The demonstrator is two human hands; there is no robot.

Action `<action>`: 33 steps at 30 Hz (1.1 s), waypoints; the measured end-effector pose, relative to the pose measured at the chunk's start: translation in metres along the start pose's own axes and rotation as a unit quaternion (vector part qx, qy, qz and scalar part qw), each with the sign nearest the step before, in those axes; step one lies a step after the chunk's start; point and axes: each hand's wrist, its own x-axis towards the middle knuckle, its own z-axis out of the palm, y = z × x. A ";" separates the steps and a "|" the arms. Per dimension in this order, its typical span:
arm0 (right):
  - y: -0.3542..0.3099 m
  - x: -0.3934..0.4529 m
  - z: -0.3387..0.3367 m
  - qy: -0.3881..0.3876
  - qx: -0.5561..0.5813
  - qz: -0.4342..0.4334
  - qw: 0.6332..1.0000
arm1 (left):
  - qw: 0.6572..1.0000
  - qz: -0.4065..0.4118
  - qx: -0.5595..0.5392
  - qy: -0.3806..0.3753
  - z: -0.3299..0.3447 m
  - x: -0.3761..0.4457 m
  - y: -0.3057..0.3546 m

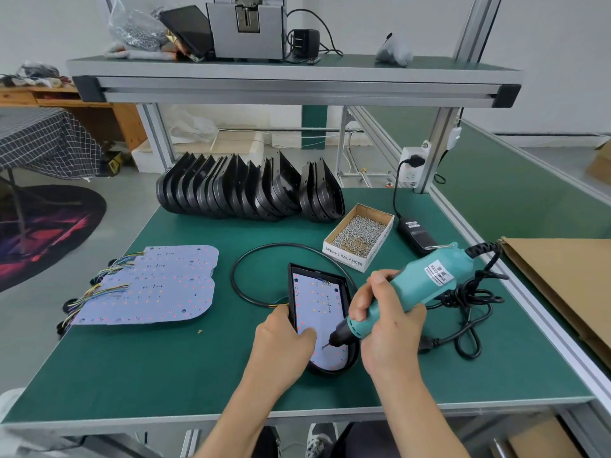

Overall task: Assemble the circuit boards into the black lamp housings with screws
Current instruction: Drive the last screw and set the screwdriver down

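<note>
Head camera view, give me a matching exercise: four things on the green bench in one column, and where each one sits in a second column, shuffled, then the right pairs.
Things
1. screw box
2. spare boards
3. empty housings
4. screwdriver

Places
A. stacked flat at the left of the bench, wires pointing left
B. gripped in the right hand, tip down on the board in the housing
C. standing in a row at the back of the bench
D. right of centre, beside the black power adapter

Pairs: 1-D, 2-A, 3-C, 4-B
</note>
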 end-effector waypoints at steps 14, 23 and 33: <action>-0.041 0.026 -0.007 0.057 0.075 0.010 0.996 | 0.999 -0.011 -0.020 -0.028 -0.004 -0.002 -0.006; -0.046 0.064 -0.045 0.216 0.054 0.091 0.971 | 0.998 -0.016 -0.030 -0.043 -0.005 -0.009 -0.004; -0.027 0.100 -0.069 0.127 -0.283 0.206 0.928 | 0.992 -0.032 -0.123 -0.023 0.003 -0.012 -0.014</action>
